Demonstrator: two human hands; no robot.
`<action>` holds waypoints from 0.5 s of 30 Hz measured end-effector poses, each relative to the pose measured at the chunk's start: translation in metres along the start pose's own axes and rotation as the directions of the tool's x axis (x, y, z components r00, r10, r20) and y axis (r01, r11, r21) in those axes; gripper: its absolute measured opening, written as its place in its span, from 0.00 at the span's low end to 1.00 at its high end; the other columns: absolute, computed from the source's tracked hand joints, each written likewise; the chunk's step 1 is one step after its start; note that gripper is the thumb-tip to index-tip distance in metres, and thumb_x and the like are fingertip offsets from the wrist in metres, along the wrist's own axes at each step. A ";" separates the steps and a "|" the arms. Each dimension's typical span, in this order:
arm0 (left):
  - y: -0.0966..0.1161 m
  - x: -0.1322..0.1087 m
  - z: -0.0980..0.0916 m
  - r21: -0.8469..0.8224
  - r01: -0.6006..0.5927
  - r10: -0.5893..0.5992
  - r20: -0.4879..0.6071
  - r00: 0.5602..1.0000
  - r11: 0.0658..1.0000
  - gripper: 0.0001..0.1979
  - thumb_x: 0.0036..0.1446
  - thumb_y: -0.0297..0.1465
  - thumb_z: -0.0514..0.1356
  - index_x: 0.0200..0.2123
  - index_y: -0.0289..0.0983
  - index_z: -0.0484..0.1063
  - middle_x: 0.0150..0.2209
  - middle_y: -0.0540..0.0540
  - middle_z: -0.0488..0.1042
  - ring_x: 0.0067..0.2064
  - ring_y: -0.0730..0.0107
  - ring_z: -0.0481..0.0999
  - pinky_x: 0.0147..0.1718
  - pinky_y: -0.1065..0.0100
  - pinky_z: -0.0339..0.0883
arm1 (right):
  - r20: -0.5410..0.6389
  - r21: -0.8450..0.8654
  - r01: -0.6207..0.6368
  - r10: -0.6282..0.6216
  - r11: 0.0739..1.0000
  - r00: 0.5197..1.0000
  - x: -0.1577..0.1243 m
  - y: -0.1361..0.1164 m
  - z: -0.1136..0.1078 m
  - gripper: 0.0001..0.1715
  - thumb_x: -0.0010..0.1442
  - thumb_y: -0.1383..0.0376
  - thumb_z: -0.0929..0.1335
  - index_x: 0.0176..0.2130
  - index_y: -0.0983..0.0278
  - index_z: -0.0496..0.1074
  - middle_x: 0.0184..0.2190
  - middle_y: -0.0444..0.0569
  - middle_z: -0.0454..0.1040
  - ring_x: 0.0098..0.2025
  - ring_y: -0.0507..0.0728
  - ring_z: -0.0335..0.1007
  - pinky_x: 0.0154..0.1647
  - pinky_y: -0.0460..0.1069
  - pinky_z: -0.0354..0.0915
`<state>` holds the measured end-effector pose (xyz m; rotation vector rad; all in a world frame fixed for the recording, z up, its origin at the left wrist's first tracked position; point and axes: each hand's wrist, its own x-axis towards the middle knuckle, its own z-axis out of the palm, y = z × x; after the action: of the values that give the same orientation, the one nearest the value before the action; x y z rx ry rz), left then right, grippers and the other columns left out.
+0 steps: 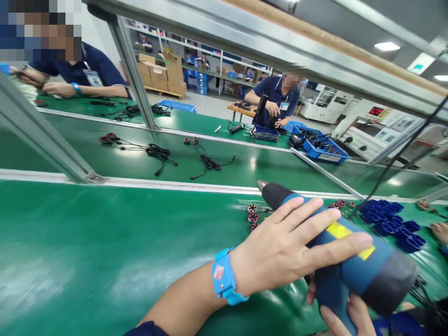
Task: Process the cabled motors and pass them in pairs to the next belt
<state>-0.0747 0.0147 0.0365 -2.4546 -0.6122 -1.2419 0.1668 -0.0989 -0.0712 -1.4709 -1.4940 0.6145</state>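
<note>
At the far left, a co-worker in a navy shirt bends over something at the green surface beyond the frame. On the strip behind the white rail lie two bundles of black leads: one bundle with red-tinted ends, then a second bundle near it; both look already wired.

The near tabletop carries a short row of small round coil parts, partly covered by the left hand. That hand, with a blue wristband, lies spread over the top of the heat gun, fingers parted. The right hand is below, wrapped around the gun's handle. The heat gun is therefore raised over the right half of the tabletop, its nozzle pointing up and left, touching no part.

Judging by this, the gun is in hand but not set to any part; the coil row appears left to handle, though whether any is finished cannot be told.

Farther right are loose red-and-copper pieces, a pile of dark blue cups and, at the edge, another person's hand.
</note>
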 end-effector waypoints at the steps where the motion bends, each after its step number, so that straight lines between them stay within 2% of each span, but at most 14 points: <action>1: 0.003 -0.001 -0.001 0.017 0.016 -0.015 -0.034 0.999 1.000 0.24 0.68 0.32 0.56 0.66 0.50 0.62 0.66 0.47 0.63 0.70 0.57 0.57 0.66 0.54 0.56 | -0.057 0.039 -0.023 0.025 0.999 0.998 0.006 -0.005 0.003 0.41 0.53 0.46 0.69 0.62 0.25 0.54 0.57 0.39 0.72 0.55 0.71 0.72 0.33 0.64 0.79; 3: 0.009 -0.003 -0.003 0.041 -0.002 0.007 -0.110 0.994 0.999 0.24 0.67 0.32 0.57 0.64 0.54 0.63 0.66 0.50 0.63 0.71 0.58 0.54 0.66 0.54 0.56 | -0.166 0.178 -0.027 0.058 0.984 0.984 0.028 -0.028 0.008 0.35 0.60 0.51 0.65 0.63 0.29 0.55 0.58 0.43 0.72 0.55 0.70 0.73 0.44 0.67 0.78; 4: 0.013 -0.004 -0.004 0.046 -0.032 0.038 -0.143 0.989 0.998 0.25 0.66 0.31 0.58 0.63 0.55 0.64 0.65 0.51 0.64 0.71 0.60 0.54 0.66 0.55 0.57 | -0.212 0.265 0.018 0.040 0.964 0.976 0.043 -0.046 0.008 0.32 0.61 0.51 0.64 0.63 0.33 0.57 0.58 0.47 0.72 0.56 0.70 0.72 0.46 0.68 0.77; 6: 0.018 -0.006 -0.004 0.039 -0.099 0.104 -0.183 0.977 0.994 0.26 0.63 0.31 0.59 0.62 0.56 0.64 0.64 0.52 0.66 0.70 0.62 0.57 0.66 0.57 0.58 | -0.270 0.394 0.125 -0.015 0.910 0.963 0.083 -0.091 0.006 0.27 0.64 0.53 0.63 0.62 0.40 0.61 0.62 0.49 0.68 0.60 0.68 0.69 0.46 0.66 0.78; 8: 0.022 -0.008 -0.002 0.015 -0.143 0.143 -0.194 0.970 0.990 0.26 0.62 0.33 0.61 0.62 0.55 0.64 0.63 0.52 0.67 0.68 0.63 0.59 0.66 0.57 0.58 | -0.344 0.474 0.291 -0.130 0.831 0.930 0.134 -0.142 -0.001 0.26 0.66 0.55 0.59 0.62 0.49 0.64 0.66 0.50 0.62 0.65 0.64 0.63 0.37 0.56 0.80; 10: 0.025 -0.009 0.001 -0.010 -0.165 0.160 -0.194 0.968 0.986 0.26 0.62 0.34 0.61 0.62 0.56 0.64 0.63 0.52 0.67 0.67 0.63 0.60 0.65 0.58 0.59 | -0.283 0.601 0.371 -0.246 0.708 0.927 0.193 -0.191 -0.012 0.25 0.68 0.59 0.57 0.59 0.62 0.68 0.67 0.54 0.60 0.70 0.58 0.54 0.34 0.41 0.75; 11: 0.026 -0.009 0.002 -0.019 -0.180 0.173 -0.193 0.966 0.983 0.26 0.62 0.34 0.61 0.62 0.56 0.64 0.62 0.52 0.68 0.67 0.64 0.61 0.65 0.58 0.59 | -0.246 0.638 0.368 -0.274 0.676 0.930 0.223 -0.214 -0.017 0.24 0.69 0.62 0.55 0.54 0.68 0.71 0.65 0.56 0.63 0.71 0.56 0.51 0.32 0.36 0.68; 13: 0.027 -0.009 0.004 -0.028 -0.212 0.203 -0.195 0.960 0.977 0.26 0.62 0.35 0.62 0.62 0.57 0.64 0.61 0.52 0.69 0.66 0.64 0.62 0.63 0.60 0.61 | -0.148 0.636 0.310 -0.283 0.706 0.948 0.279 -0.253 -0.026 0.30 0.65 0.65 0.50 0.36 0.79 0.73 0.57 0.57 0.71 0.69 0.57 0.52 0.30 0.33 0.57; 15: 0.029 -0.007 0.005 -0.047 -0.225 0.212 -0.195 0.958 0.973 0.24 0.62 0.35 0.62 0.61 0.57 0.65 0.58 0.52 0.70 0.63 0.65 0.66 0.61 0.62 0.64 | -0.051 0.554 0.299 -0.327 0.777 0.944 0.323 -0.283 -0.029 0.33 0.55 0.68 0.41 0.20 0.81 0.62 0.55 0.54 0.71 0.65 0.59 0.54 0.32 0.36 0.54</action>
<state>-0.0608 -0.0092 0.0250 -2.3449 -0.2428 -1.4015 0.0966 0.1566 0.2673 -0.7380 -1.3949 0.7986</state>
